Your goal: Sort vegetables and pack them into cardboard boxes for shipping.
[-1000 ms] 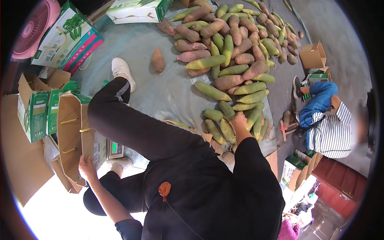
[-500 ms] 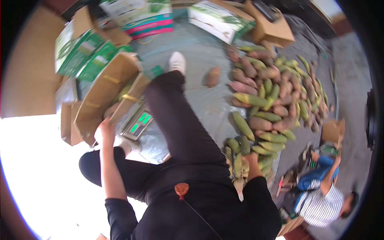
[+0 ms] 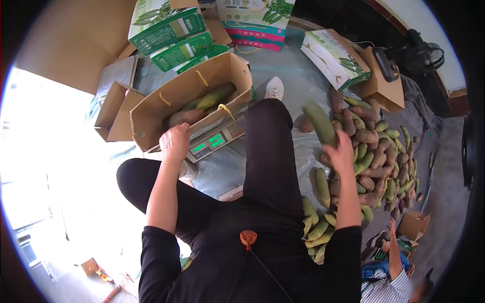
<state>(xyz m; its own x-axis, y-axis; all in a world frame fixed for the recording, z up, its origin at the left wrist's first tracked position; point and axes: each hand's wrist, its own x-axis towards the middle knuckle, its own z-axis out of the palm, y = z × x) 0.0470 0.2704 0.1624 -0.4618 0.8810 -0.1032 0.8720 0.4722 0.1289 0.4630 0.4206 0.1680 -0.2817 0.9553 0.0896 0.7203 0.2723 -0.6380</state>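
My right hand (image 3: pixel 341 154) is raised over the near side of the pile, closed around a green ear of corn (image 3: pixel 319 122), blurred by motion. My left hand (image 3: pixel 175 142) grips the near rim of an open cardboard carton (image 3: pixel 146 123) with yellow rope handles. Inside the carton lie brown sweet potatoes (image 3: pixel 187 117) and green ears (image 3: pixel 216 97). The carton rests on a scale with a lit green display (image 3: pixel 208 144). To my right spreads a heap of sweet potatoes (image 3: pixel 380 151) and green ears in husk (image 3: pixel 322 187).
Green and white printed cartons (image 3: pixel 169 28) stand at the far left, beside a stack with a pink base (image 3: pixel 255 38). Another white carton (image 3: pixel 333 55) and an open brown box (image 3: pixel 386 93) lie beyond the heap. A black fan (image 3: pixel 427 53) stands behind. Another person (image 3: pixel 386 283) sits at lower right.
My right hand has risen from the near end of the heap, bringing up a green ear. My left hand stays at the carton's rim. The view has turned left, showing the carton's inside.
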